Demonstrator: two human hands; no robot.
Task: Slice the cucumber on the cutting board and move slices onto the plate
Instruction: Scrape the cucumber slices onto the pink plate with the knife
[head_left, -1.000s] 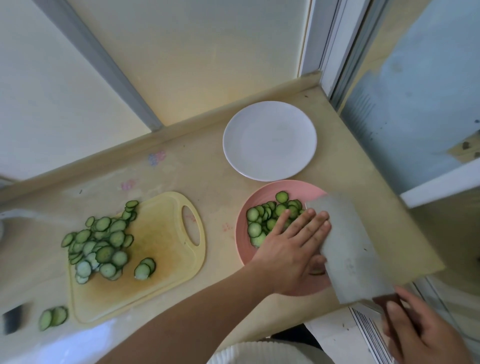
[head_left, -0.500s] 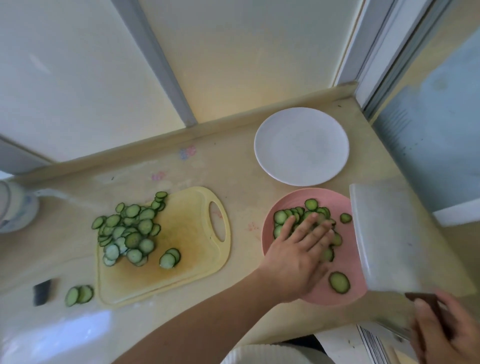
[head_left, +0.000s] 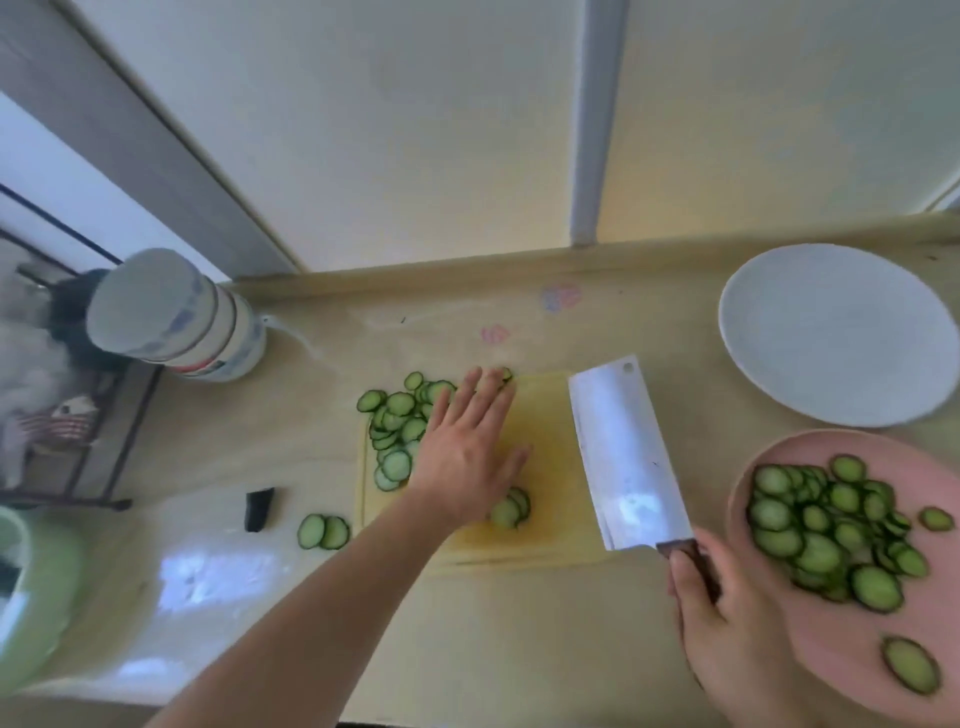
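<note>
A yellow cutting board (head_left: 550, 447) lies at the centre of the counter with a pile of green cucumber slices (head_left: 397, 423) on its left part. My left hand (head_left: 467, 447) lies flat with straight fingers over the board, next to the pile and covering some slices. My right hand (head_left: 727, 623) grips the dark handle of a cleaver (head_left: 626, 457), whose broad blade lies flat over the board's right side. At the right, a pink plate (head_left: 878, 644) holds many cucumber slices (head_left: 826, 530).
A white plate (head_left: 831, 332) sits at the back right. Two loose slices (head_left: 322, 531) and a dark cucumber end (head_left: 258, 508) lie left of the board. A stack of bowls (head_left: 171, 317) stands at back left, a green bowl (head_left: 36, 597) at the left edge.
The view swung left. My left hand left the pink plate and now lies on the cutting board by the slices. The cleaver moved from beside the plate to over the board.
</note>
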